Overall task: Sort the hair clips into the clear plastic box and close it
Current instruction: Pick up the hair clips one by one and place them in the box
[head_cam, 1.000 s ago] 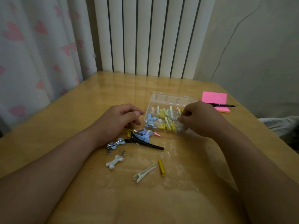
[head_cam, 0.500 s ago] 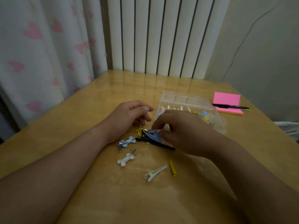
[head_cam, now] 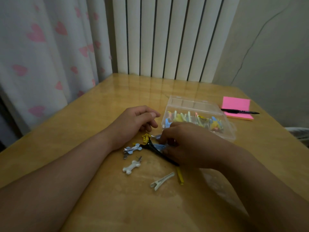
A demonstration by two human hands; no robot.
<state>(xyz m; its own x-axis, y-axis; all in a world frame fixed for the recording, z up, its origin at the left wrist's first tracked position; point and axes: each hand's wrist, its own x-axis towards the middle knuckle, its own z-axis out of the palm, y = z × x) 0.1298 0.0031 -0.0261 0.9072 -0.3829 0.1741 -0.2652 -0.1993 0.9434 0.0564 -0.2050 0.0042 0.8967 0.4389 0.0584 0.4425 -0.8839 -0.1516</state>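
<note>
Now: clear plastic box (head_cam: 229, 131) open, part-filled, at 1 o'clock from loose pile. At pile, right hand (head_cam: 187, 144) pinches blue clip (head_cam: 158, 146) lying against black clip (head_cam: 155, 150). At 10 o'clock, left hand (head_cam: 135, 124) rests empty, fingers loosely curled. Risk: lift snags black clip, knocks yellow star clip (head_cam: 145, 137) away.

A glossy varnished wooden table (head_cam: 117, 97) carries a clear, smooth plastic box (head_cam: 192, 103), a shiny white bone-shaped clip (head_cam: 132, 166), a matt blue clip (head_cam: 159, 146) in plastic, a silvery metal clasp (head_cam: 129, 150) and a pink paper pad (head_cam: 236, 104), beside a soft, matt cloth curtain (head_cam: 41, 56).
</note>
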